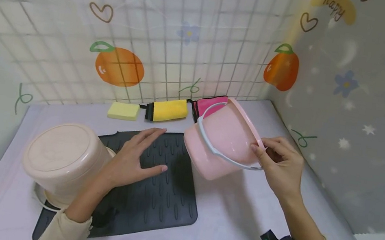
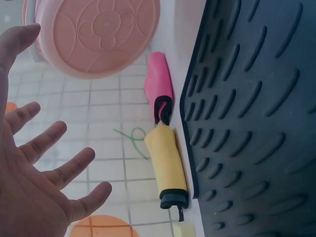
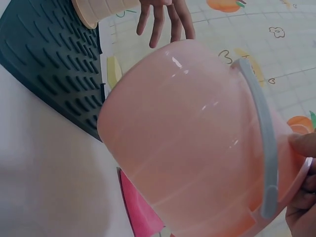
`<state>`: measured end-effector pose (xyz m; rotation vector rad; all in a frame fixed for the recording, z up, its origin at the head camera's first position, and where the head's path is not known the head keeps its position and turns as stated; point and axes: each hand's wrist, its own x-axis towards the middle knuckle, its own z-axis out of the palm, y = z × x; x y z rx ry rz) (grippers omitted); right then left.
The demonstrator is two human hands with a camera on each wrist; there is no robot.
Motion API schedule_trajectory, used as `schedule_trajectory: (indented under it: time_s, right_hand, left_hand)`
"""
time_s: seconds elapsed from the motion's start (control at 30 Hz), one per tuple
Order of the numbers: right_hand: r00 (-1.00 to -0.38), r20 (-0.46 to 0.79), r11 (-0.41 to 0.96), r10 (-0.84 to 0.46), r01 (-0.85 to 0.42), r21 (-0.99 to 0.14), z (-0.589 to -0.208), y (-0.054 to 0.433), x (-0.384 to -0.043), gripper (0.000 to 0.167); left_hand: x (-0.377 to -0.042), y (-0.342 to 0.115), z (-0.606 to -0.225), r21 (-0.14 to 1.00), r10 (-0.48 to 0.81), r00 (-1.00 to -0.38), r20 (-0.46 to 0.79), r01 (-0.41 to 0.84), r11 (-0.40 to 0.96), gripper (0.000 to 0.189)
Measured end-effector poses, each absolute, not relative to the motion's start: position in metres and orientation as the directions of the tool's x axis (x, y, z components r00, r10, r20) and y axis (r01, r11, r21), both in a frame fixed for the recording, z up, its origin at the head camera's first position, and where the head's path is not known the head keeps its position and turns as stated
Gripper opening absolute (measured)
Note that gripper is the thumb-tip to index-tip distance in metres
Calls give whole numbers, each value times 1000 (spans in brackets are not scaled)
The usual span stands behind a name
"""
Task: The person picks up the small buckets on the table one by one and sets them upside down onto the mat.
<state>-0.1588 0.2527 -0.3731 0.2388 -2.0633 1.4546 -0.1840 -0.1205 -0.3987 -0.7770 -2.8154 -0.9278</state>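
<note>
A pink plastic bucket (image 1: 225, 135) with a grey-blue handle (image 3: 266, 148) is tilted on its side in the air, its patterned base (image 2: 106, 24) facing the left hand. My right hand (image 1: 278, 165) grips the bucket's rim between thumb and fingers. With fingers spread and nothing in it, my left hand (image 1: 131, 160) hovers above the dark ribbed drying mat (image 1: 166, 202). Left of that hand, a cream-beige bucket (image 1: 61, 159) stands upside down, partly over the mat; the left forearm hides part of it.
Along the back wall lie a pale yellow sponge (image 1: 123, 111), a rolled yellow cloth pouch (image 1: 169, 110) and a pink cloth pouch (image 1: 207, 105), partly behind the pink bucket. A printed curtain (image 1: 186, 61) covers a wire grid at the back. White cloth (image 1: 221, 230) covers the table.
</note>
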Motion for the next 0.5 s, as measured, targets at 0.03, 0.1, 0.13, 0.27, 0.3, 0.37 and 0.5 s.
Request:
schedule_trajectory:
  time_s: [0.03, 0.1, 0.13, 0.27, 0.3, 0.37, 0.5]
  right_hand:
    - [-809, 557, 375, 189, -464, -802, -374, 252, -159, 20]
    - [-814, 547, 364, 194, -458, -811, -375, 251, -159, 19]
    - [-817, 542, 359, 198, -455, -815, -375, 251, -158, 19]
    - [-819, 533, 321, 213, -456, -830, -376, 248, -156, 17]
    - [-819, 530, 309, 218, -457, -834, -376, 247, -156, 17]
    - [-821, 524, 283, 225, -460, -842, -377, 244, -156, 17]
    - [-826, 511, 248, 238, -457, -854, -379, 239, -155, 19]
  left_hand:
    - [-184, -119, -399, 541, 444, -868, 222, 488, 685, 92]
    - [-183, -117, -399, 549, 446, -868, 217, 486, 680, 93]
    - [-183, -116, -399, 555, 447, -869, 214, 485, 676, 93]
    - [-183, -112, -400, 582, 448, -870, 206, 476, 659, 93]
    - [-183, -111, -401, 591, 448, -870, 204, 475, 652, 94]
    - [-183, -109, -402, 606, 451, -870, 201, 472, 640, 95]
    - [-184, -105, -404, 635, 456, -866, 205, 472, 612, 99]
